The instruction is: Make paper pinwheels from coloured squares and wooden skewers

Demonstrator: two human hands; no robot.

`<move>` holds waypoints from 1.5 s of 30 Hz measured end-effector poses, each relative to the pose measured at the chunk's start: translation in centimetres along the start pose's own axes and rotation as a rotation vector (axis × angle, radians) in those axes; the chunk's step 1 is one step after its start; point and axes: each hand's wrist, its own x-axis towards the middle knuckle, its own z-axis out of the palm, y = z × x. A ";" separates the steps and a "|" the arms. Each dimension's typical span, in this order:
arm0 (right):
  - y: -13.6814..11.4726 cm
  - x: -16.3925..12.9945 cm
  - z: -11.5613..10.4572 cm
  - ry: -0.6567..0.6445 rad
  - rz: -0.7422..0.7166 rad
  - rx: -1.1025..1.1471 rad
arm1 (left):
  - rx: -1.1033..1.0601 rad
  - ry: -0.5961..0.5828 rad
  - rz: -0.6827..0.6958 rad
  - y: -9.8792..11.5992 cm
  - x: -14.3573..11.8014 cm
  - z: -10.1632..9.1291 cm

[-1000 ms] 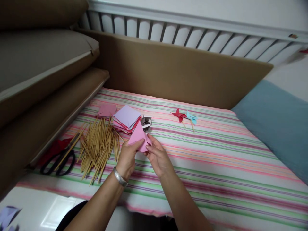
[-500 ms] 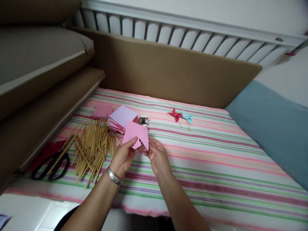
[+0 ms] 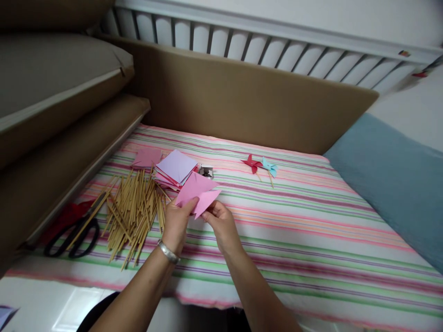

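Observation:
A pink paper square [image 3: 196, 190] with cut slits is held up between both hands above the striped cloth [image 3: 311, 230]. My left hand [image 3: 177, 222], with a silver bracelet on the wrist, pinches its lower left edge. My right hand [image 3: 221, 225] pinches the lower right flap. Just behind the paper lies a stack of coloured paper squares [image 3: 176, 168] with a lilac sheet on top. A heap of thin wooden sticks [image 3: 134, 210] lies to the left of my left hand.
Black-handled scissors [image 3: 74, 235] lie at the far left on red paper. A small metal clip [image 3: 206, 171] sits beside the stack. A red pinwheel [image 3: 251, 163] and a blue pinwheel [image 3: 269, 168] lie further back. Brown cushions border the left and back, a blue cushion [image 3: 394, 180] the right.
The pink paper has opened from a folded triangle into a flatter sheet with spread flaps. Both hands stayed on it and shifted slightly.

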 end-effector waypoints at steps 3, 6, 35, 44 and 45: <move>0.3 0.1 -0.1 0.018 0.004 -0.035 | -0.059 -0.021 -0.003 0.2 -0.1 0.1; 0.5 0.2 -0.2 0.014 0.079 0.007 | -0.143 -0.043 -0.030 0.5 -0.3 0.2; -2.5 -0.8 -1.2 0.135 -0.504 -0.600 | 0.005 0.031 -0.058 1.2 0.8 -0.6; -1.2 -0.8 -0.9 -0.072 -0.782 -0.919 | 0.065 -0.034 -0.046 0.6 0.5 -0.6; -1.2 -0.7 -1.1 -0.062 -0.772 -0.909 | 0.059 -0.033 -0.057 0.7 0.5 -0.5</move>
